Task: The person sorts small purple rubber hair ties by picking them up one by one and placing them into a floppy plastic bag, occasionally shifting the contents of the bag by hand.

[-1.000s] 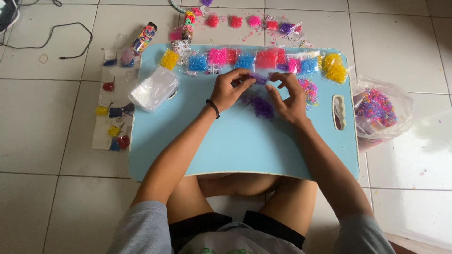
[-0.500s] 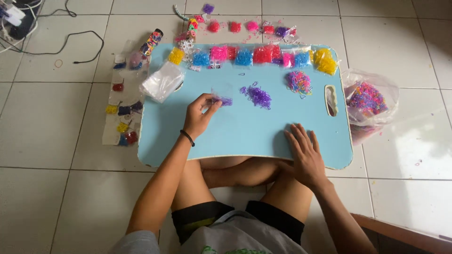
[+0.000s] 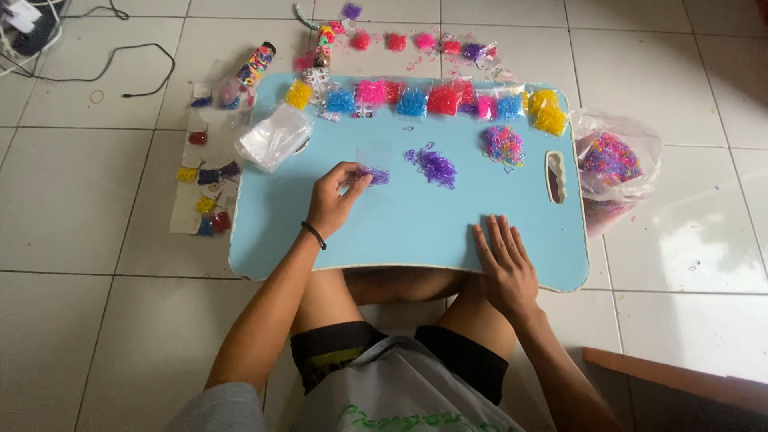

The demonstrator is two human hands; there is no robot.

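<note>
Sitting on the tiled floor with a light blue lap table across the legs, a person works with tiny rubber bands. The left hand is closed in a pinch on a small clear bag of purple bands — thumb and fingertips hold its left edge, and the bag lies on the blue top. A black band sits on that wrist. The right hand lies flat near the front edge of the table, fingers spread out and holding nothing.

Just right of the little bag is a loose pile of purple bands. A bit farther right is a mixed pile of many colours, near the slot handle cut in the table.

Along the back edge runs a row of small filled bags — yellow, blue, pink, red and more yellow at the right end. A stack of empty clear bags rests on the left back corner.

Off the table on the right, a big clear plastic bag of mixed bands sits on the floor. On the left are small packets on white paper, and a black cable lies farther back.
</note>
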